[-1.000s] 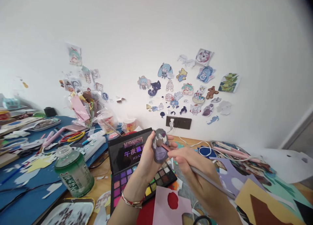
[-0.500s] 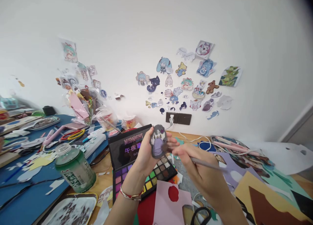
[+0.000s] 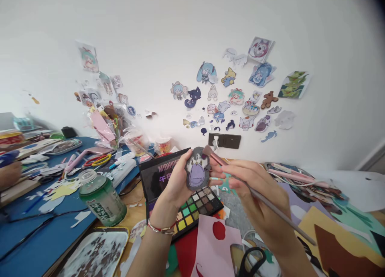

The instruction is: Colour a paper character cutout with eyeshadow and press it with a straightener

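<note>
My left hand [image 3: 177, 178] holds up a grey cutout figure [image 3: 197, 173] with a purple body and a white head, its thumb along the left edge and fingers behind it. In my right hand [image 3: 258, 188] is a long-handled makeup brush [image 3: 219, 159], pinched between thumb and fingers. The brush's soft tip lies at the figure's upper right, by its dark purple spot; whether it touches is hard to tell. Below and behind my left hand lies an eyeshadow palette [image 3: 192, 220], its lid raised, with several coloured pans showing.
A green-capless bottle [image 3: 102, 200] and a smeared tray [image 3: 93, 249] stand left. Pink paper [image 3: 212, 245] and black-handled scissors [image 3: 252, 261] lie in front. Coloured sheets [image 3: 345, 245] cover the right. Cutouts hang on the wall above a socket [image 3: 231, 141]. Another person's hand [image 3: 10, 180] shows far left.
The brush has moved from the figure's lower right side up to its upper right, its handle now slanting more steeply. The view has shifted slightly; my left hand still holds the figure.
</note>
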Demonstrator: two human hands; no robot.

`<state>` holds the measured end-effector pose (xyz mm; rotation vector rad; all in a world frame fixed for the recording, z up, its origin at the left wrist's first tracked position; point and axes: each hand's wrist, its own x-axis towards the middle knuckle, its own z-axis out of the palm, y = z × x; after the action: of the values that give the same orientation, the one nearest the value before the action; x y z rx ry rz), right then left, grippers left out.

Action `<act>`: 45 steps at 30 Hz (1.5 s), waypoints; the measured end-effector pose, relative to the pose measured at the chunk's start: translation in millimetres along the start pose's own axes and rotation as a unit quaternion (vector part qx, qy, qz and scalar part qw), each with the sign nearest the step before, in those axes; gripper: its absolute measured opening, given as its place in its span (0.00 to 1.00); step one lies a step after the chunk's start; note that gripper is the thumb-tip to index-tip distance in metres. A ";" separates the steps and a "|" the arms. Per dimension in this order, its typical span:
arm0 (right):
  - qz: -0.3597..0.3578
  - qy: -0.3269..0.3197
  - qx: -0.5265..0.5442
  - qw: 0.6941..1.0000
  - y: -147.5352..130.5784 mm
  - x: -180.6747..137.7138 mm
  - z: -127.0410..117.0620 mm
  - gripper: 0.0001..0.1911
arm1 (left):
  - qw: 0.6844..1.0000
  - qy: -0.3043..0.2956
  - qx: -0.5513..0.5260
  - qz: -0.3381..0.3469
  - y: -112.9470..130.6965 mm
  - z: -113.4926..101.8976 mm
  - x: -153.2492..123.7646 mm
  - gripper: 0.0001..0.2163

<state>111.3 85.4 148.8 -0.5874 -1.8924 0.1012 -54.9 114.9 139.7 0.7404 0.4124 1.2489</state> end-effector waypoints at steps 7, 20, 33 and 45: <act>0.073 0.044 -0.061 0.994 3.8 -7.1 3.7 0.15 | 0.995 -0.041 0.090 0.017 28.3 -14.8 -12.2 0.29; 0.199 -0.261 -0.073 0.942 85.6 -15.9 96.4 0.13 | 0.959 0.113 0.138 0.220 78.0 -49.2 -40.9 0.25; 0.160 -0.305 -0.122 0.931 93.7 -3.2 141.9 0.13 | 0.962 0.103 0.119 0.225 80.4 -60.2 -37.4 0.24; 0.187 0.158 -0.024 0.969 31.8 12.1 51.5 0.09 | 0.984 0.036 0.130 0.117 54.5 -48.0 -13.7 0.27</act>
<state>73.0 129.0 127.8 -0.9336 -1.4638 0.1953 -128.3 122.3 142.7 0.9895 0.5674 1.4625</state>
